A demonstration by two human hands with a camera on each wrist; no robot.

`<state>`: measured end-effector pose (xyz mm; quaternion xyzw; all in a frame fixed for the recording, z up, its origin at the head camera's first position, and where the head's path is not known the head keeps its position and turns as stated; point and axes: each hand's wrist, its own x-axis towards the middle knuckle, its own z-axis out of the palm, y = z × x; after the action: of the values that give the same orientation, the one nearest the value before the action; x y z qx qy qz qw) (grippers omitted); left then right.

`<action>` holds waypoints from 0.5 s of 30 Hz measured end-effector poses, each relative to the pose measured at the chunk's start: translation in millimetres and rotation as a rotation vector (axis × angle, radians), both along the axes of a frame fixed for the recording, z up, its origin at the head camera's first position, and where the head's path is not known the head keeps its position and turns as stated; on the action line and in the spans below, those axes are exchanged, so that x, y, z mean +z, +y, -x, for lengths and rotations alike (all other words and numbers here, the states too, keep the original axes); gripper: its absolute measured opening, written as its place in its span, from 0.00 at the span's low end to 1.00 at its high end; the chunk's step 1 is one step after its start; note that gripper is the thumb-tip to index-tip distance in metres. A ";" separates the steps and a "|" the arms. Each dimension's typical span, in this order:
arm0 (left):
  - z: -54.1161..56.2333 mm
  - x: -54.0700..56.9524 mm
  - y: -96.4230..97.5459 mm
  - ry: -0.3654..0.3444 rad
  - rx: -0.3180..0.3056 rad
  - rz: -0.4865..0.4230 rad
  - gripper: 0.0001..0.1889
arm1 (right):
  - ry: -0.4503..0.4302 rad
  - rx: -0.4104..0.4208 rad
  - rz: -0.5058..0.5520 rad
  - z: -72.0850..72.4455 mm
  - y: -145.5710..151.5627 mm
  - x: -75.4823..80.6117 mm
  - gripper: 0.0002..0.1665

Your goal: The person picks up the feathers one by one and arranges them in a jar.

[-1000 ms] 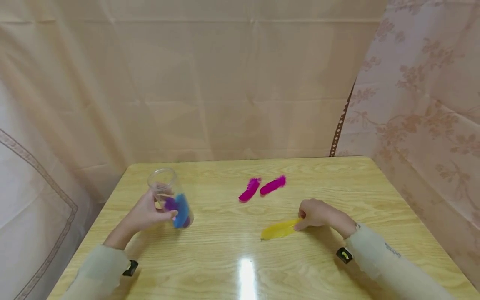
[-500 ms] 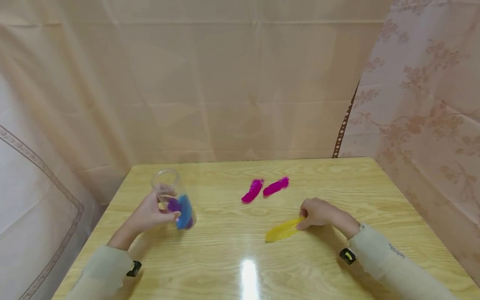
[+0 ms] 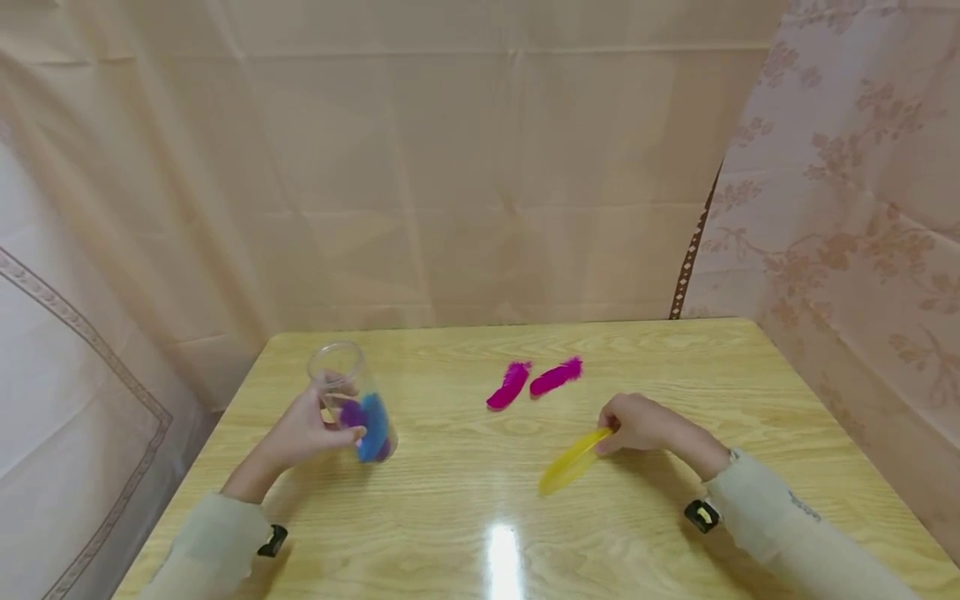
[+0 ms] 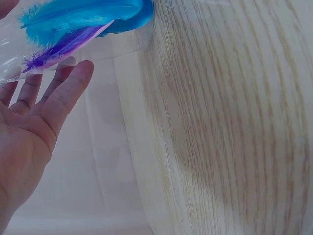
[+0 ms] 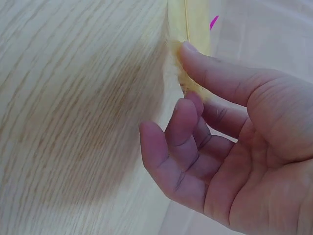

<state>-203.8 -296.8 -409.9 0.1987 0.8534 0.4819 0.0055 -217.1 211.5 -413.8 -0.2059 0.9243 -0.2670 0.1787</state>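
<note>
At the left of the table, my left hand (image 3: 310, 431) grips a clear plastic cup (image 3: 337, 360), its thumb on the near side and its fingers behind. Blue feathers (image 4: 73, 22) and a purple feather (image 4: 68, 46) show through the clear wall, low in the cup. Over on the right, my right hand (image 3: 637, 423) pinches one end of a yellow feather (image 3: 572, 464) between thumb and fingers. The feather slants toward the lower left. In the right wrist view the thumb presses on the yellow feather (image 5: 188, 24) while the other fingers curl loosely.
Two magenta feathers, one on the left (image 3: 508, 386) and one on the right (image 3: 555, 377), lie beyond the hands on the wooden table (image 3: 450, 500). A beige curtain (image 3: 465, 183) hangs behind the table's far edge, and a floral cloth (image 3: 847, 200) stands to the right.
The yellow feather has swung in my right hand's pinch, its free end now pointing more toward me. The left hand keeps holding the cup. The whole view has shifted slightly.
</note>
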 end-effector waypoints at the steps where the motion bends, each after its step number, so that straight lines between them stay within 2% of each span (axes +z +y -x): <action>1: -0.1 0.5 0.1 -0.002 0.000 0.000 0.36 | -0.002 0.003 0.004 0.0 -0.2 0.5 0.12; 8: -1.1 2.3 0.5 -0.014 -0.001 -0.005 0.35 | -0.054 0.017 0.064 1.5 -0.3 3.0 0.11; 15: -2.0 1.6 0.1 -0.005 -0.001 -0.002 0.35 | -0.165 0.086 0.226 5.4 6.0 3.7 0.10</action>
<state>-201.8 -296.7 -408.3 0.1980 0.8528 0.4832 0.0075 -222.5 217.5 -410.0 -0.2417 0.8609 -0.3775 0.2409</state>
